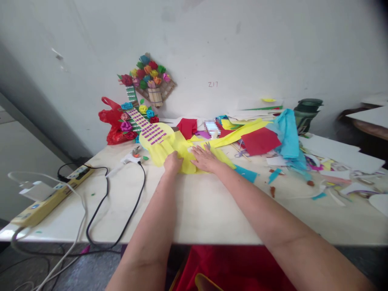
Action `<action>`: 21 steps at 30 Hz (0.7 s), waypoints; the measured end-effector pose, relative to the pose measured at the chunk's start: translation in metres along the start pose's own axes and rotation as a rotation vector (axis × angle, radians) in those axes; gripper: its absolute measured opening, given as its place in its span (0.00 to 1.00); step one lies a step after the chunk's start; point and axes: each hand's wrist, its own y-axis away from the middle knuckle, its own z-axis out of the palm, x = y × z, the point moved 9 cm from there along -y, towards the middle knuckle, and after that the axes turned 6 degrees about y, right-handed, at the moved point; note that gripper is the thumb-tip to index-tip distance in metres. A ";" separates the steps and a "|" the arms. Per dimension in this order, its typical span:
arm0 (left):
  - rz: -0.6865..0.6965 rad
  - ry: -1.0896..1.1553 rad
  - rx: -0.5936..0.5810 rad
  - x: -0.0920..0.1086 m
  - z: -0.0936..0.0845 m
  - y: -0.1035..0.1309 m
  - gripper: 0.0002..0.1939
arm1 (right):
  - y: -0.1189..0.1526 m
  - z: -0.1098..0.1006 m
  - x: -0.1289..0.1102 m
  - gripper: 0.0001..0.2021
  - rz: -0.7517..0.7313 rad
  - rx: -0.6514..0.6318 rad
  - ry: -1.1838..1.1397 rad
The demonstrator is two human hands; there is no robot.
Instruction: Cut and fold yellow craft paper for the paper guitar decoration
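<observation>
your left hand (173, 162) is clenched against the thin, wrinkled yellow paper (183, 148), your right hand (203, 158) open and flat across it.

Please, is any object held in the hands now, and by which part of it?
A hold cannot be told for sure: the left hand is curled at the near edge of the yellow paper; the right hand lies open on it.
</observation>
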 end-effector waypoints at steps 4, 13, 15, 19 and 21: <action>0.002 0.009 0.006 -0.002 0.000 0.000 0.13 | -0.007 -0.002 -0.023 0.29 0.040 0.005 -0.033; 0.022 0.029 0.017 -0.002 -0.001 0.000 0.12 | -0.004 0.010 -0.047 0.27 0.125 0.021 -0.127; 0.029 0.014 0.020 -0.002 -0.001 -0.001 0.13 | -0.001 0.012 -0.047 0.28 0.111 -0.015 -0.088; 0.032 -0.008 0.022 -0.001 -0.002 -0.001 0.12 | 0.005 0.011 -0.041 0.29 0.080 -0.080 -0.014; 0.025 -0.007 0.020 -0.002 -0.002 -0.001 0.12 | 0.007 0.010 -0.034 0.28 0.084 -0.108 0.007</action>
